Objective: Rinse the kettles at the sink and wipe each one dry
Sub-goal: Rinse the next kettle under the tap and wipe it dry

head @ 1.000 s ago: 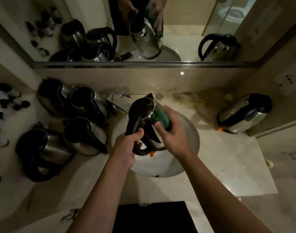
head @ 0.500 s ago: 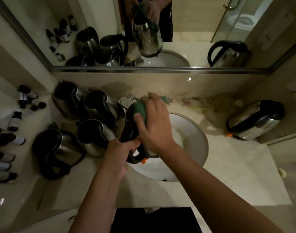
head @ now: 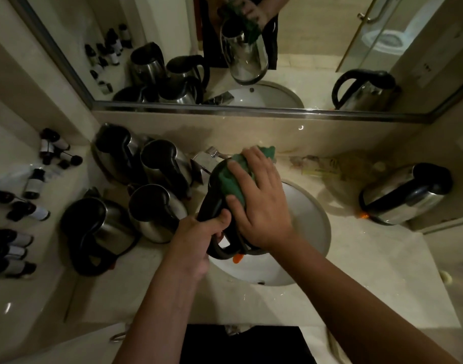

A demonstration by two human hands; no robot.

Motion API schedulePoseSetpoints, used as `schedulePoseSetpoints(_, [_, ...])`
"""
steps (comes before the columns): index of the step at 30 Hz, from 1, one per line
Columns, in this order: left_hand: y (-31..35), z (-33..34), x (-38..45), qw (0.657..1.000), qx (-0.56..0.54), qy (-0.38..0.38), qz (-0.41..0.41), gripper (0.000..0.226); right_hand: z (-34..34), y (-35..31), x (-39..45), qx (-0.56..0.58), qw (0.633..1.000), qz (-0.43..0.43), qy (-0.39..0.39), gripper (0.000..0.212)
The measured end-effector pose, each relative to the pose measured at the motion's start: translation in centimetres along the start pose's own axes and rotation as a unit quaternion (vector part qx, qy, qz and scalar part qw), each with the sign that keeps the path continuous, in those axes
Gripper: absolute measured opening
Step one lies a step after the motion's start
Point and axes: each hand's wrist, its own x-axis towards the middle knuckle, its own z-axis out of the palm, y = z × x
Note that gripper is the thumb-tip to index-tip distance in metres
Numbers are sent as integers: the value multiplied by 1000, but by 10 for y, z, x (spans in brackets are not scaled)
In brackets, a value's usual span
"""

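Five more steel kettles sit on the pale stone surface [head: 383,279]: four at left-centre, one [head: 406,194] at right. White round basin [head: 312,222] mid-frame; over it, a steel kettle w/ black handle [head: 212,195]. Left hand [head: 199,237] grip wraps the handle; right hand [head: 262,203], fingers spread, presses green cloth [head: 238,174] onto its top.

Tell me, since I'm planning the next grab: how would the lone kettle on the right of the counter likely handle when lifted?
The lone kettle looks rigid: polished steel body, black moulded handle. It probably feels slick on the body, since droplets glint on the counter nearby, so the handle seems the safer hold. Its weight can't be judged; its inside is hidden.
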Motion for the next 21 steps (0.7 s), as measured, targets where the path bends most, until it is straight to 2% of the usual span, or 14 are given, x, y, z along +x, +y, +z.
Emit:
schedulePoseSetpoints(2, [2,-3,-2,1000,-8,-2,1,29,5,11,-20,55,997,38,24,58])
schedulePoseSetpoints(3, [4,-4,-3,1000,-10,-6,2,29,4,13,-26,114,986,112,35,56])
schedulePoseSetpoints(5, [9,-5,-6,1000,4,-5,12,31,-2,7,-17,247,921,296,57,43])
schedulePoseSetpoints(6, [11,-6,-6,1000,15,-5,19,33,-6,3,-5,280,890,354,66,38])
schedulePoseSetpoints(7, [12,-6,-6,999,27,-3,23,34,-10,-4,7,282,883,369,67,38])
schedulePoseSetpoints(8, [13,-4,-7,999,33,3,27,33,-13,-12,18,254,902,342,70,41])
schedulePoseSetpoints(11, [13,3,-8,1000,-21,14,12,29,-12,-26,28,98,985,129,56,51])
schedulePoseSetpoints(13, [13,4,-8,999,-39,7,9,23,-12,-13,23,73,995,59,31,53])
schedulePoseSetpoints(14, [14,4,-9,999,-31,3,12,20,-13,-4,18,103,991,86,29,51])
schedulePoseSetpoints(15, [14,2,-9,1000,-18,3,16,20,-14,5,13,150,976,155,32,47])
schedulePoseSetpoints(17, [14,0,-10,1000,7,11,26,23,-15,15,6,238,905,351,21,43])
schedulePoseSetpoints(18, [14,-2,-10,999,15,15,30,24,-13,16,5,257,873,413,21,43])
schedulePoseSetpoints(19, [13,-1,-10,999,17,16,33,22,-10,13,5,260,863,432,25,43])
schedulePoseSetpoints(21, [12,5,-10,1000,2,14,26,11,-8,-7,7,221,899,376,48,43])
